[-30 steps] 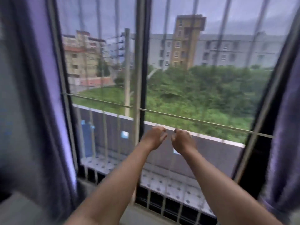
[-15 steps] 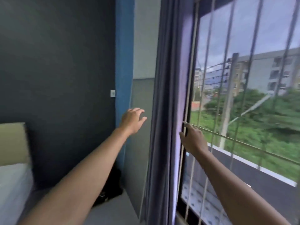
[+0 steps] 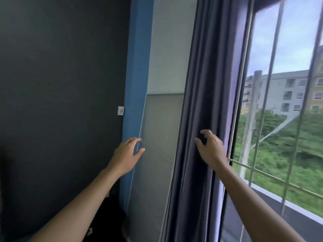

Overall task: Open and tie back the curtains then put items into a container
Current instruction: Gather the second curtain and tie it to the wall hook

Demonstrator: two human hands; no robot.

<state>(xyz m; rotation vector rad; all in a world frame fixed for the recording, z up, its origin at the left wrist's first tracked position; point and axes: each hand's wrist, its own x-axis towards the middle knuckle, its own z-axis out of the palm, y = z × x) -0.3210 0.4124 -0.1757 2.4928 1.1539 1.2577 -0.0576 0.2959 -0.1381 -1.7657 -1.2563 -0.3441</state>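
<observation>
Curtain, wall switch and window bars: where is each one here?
Curtain (image 3: 197, 105): head view, on its dark gathered folds.
Wall switch (image 3: 121, 110): head view, middle of its white plate.
Window bars (image 3: 271, 70): head view, on one upright bar.

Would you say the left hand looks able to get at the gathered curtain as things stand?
Probably yes. The left hand is open and empty, with only the bare grey panel between it and the curtain; nothing blocks that side. The right hand is already at the folds.
</observation>
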